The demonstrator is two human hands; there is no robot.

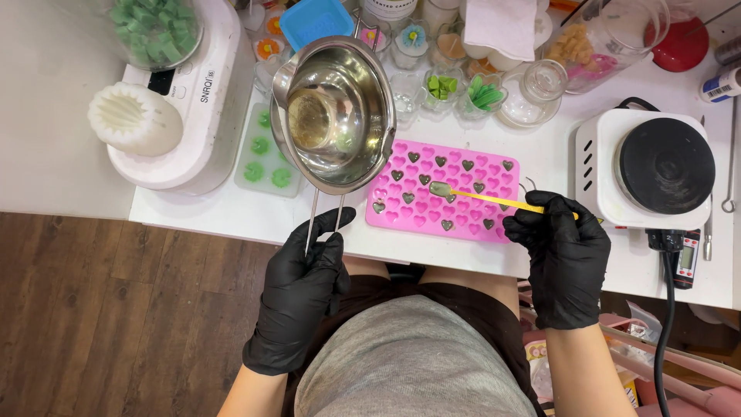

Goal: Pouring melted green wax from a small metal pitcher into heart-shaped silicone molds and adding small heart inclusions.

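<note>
Nearest the camera: grey shirt and dark apron [417, 355] at 6 o'clock, both forearms coming up from it. White table [540, 147] fills the upper frame, wood floor [116, 309] at 8 o'clock.

White appliance [193, 116] at 10 o'clock, ribbed white mould piece [133, 117] resting on it, clear tub of green cubes [154, 27] on top at 11. White hot plate with black disc [654, 166] at 3 o'clock, black cord dropping off the table edge.

Steel melting pot [336, 116] just left of centre, held above the table, pale liquid in the bottom. Left hand [301, 289], black glove, closed around the pot's twin wire handle [324, 220] at 7 o'clock.

Pink heart mould tray [444, 191] flat on the table at centre, right of the pot; some cavities filled with dark greenish liquid, most bare. Right hand [563, 255], black glove, pinching a yellow-handled spoon [494, 201], its bowl over the tray's middle.

Clear green-blob mould [262, 154] under the pot's left side. Small glass cups [455, 89] with green bits at 12 o'clock, blue tub [316, 19] behind.
</note>
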